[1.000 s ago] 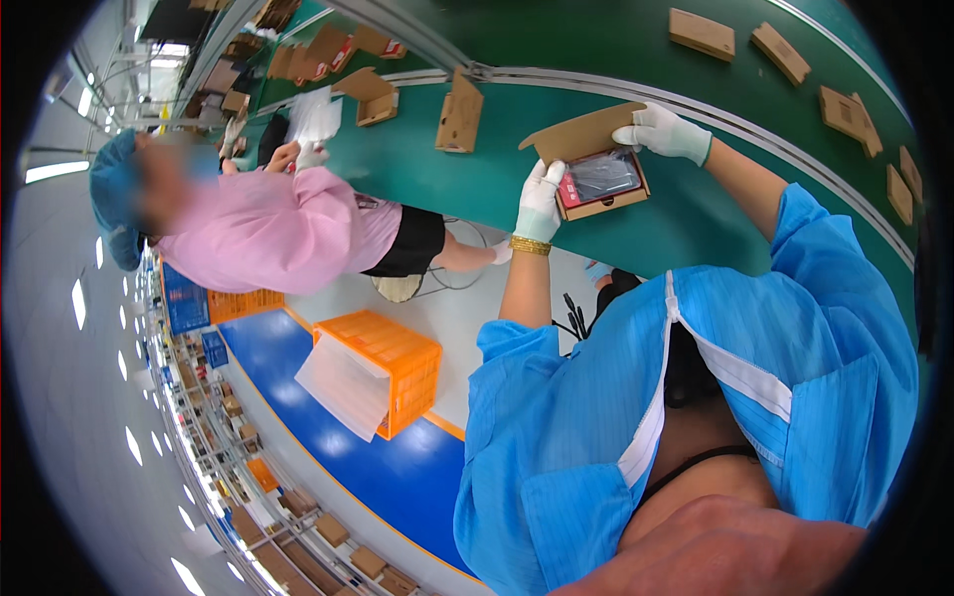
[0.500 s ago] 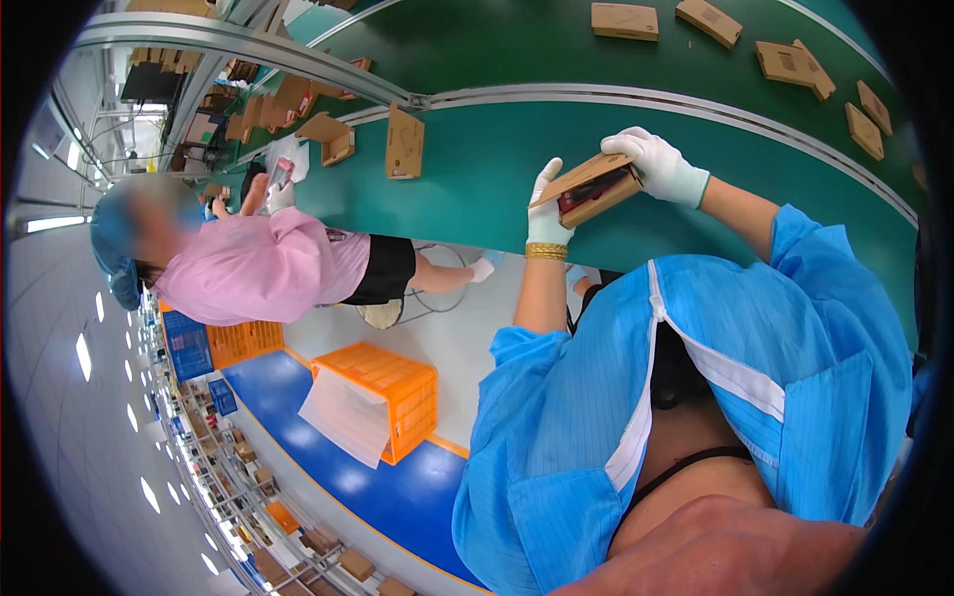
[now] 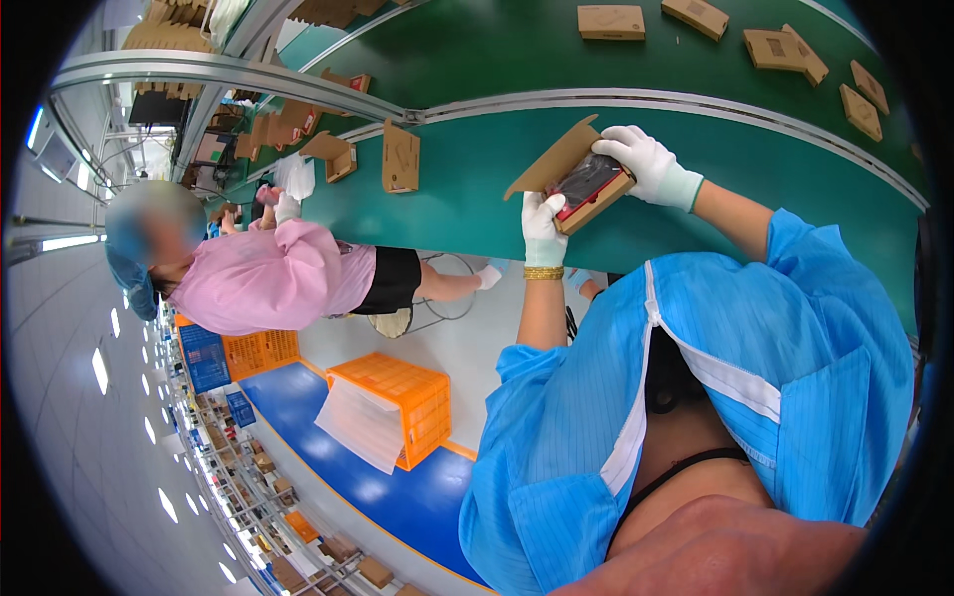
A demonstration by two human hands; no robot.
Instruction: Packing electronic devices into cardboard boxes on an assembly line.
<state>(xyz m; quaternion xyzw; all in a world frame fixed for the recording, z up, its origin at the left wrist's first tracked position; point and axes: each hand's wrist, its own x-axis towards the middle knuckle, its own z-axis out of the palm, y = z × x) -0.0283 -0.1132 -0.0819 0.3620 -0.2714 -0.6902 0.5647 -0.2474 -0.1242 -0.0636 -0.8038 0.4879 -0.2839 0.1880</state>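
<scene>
Between my two white-gloved hands, above the green bench, is a small brown cardboard box [image 3: 599, 206] with its lid raised toward the left. Inside it lies a dark item in a clear bag [image 3: 588, 179], with something red along its edge; its exact kind I cannot make out. My left hand [image 3: 543, 223] grips the box's near left side, thumb up by the lid's fold. Around the far right corner close the fingers of my right hand [image 3: 644, 167].
A closed upright box [image 3: 401, 159] and an open box [image 3: 333, 157] stand left on the bench [image 3: 467, 169]. Several boxes, one of them a flat carton [image 3: 611, 22], lie on the belt beyond the metal rail. A co-worker in pink [image 3: 268, 273] works at left, near an orange crate [image 3: 425, 407].
The box's lid has swung up and open to the left, uncovering the bagged dark item. My left hand has shifted slightly down along the box's side. The co-worker's hands have moved.
</scene>
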